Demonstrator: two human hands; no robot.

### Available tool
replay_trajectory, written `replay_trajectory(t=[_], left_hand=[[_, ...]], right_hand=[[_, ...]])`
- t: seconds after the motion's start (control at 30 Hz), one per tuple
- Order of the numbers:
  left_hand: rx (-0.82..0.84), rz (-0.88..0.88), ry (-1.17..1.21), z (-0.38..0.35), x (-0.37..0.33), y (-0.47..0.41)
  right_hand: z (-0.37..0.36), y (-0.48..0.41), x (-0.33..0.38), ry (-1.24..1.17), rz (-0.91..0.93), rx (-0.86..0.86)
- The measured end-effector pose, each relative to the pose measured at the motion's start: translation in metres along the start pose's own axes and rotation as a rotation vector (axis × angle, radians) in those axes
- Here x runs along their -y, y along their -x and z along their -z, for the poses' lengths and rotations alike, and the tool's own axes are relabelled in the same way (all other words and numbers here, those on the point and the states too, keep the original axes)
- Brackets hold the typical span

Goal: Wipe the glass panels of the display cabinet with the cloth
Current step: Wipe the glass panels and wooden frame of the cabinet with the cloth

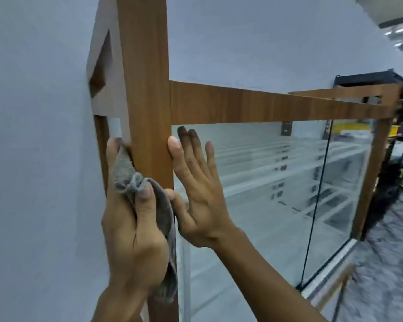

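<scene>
The display cabinet has a brown wooden frame (149,94) and glass panels. My left hand (132,228) grips a grey cloth (165,219) and presses it against the cabinet's narrow side, just left of the vertical wooden post, with the thumb pointing up. My right hand (196,189) lies flat with straight, spread fingers on the front glass panel (265,205), its index finger along the post's edge. A faint reflection of the fingers shows in the glass. The side glass is mostly hidden behind the left hand and cloth.
A grey wall (37,159) stands close on the left of the cabinet. Glass shelves (289,173) show inside. A second glass door (349,177) follows on the right. Beyond the cabinet's far end is a dark rack (396,159) and a speckled floor (386,275).
</scene>
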State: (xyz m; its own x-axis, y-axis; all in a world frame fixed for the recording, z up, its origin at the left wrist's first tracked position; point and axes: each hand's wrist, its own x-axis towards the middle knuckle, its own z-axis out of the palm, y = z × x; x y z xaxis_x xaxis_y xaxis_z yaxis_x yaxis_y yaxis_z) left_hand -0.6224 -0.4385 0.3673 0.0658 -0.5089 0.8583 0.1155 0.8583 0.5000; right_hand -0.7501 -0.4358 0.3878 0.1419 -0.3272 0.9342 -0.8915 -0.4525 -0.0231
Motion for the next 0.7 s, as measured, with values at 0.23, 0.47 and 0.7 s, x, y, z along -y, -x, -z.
replay_trajectory(t=[0.23, 0.47, 0.7], left_hand=[[-0.200, -0.176, -0.445, -0.026, -0.012, 0.023], [-0.097, -0.459, -0.693, -0.077, -0.003, 0.031], [-0.067, -0.316, -0.915, -0.122, 0.026, -0.004]], right_hand=[[0.006, 0.002, -0.011, -0.111, 0.085, 0.015], [0.033, 0.026, -0.088, 0.012, 0.032, -0.225], [0.071, 0.027, -0.161, 0.110, -0.039, -0.259]])
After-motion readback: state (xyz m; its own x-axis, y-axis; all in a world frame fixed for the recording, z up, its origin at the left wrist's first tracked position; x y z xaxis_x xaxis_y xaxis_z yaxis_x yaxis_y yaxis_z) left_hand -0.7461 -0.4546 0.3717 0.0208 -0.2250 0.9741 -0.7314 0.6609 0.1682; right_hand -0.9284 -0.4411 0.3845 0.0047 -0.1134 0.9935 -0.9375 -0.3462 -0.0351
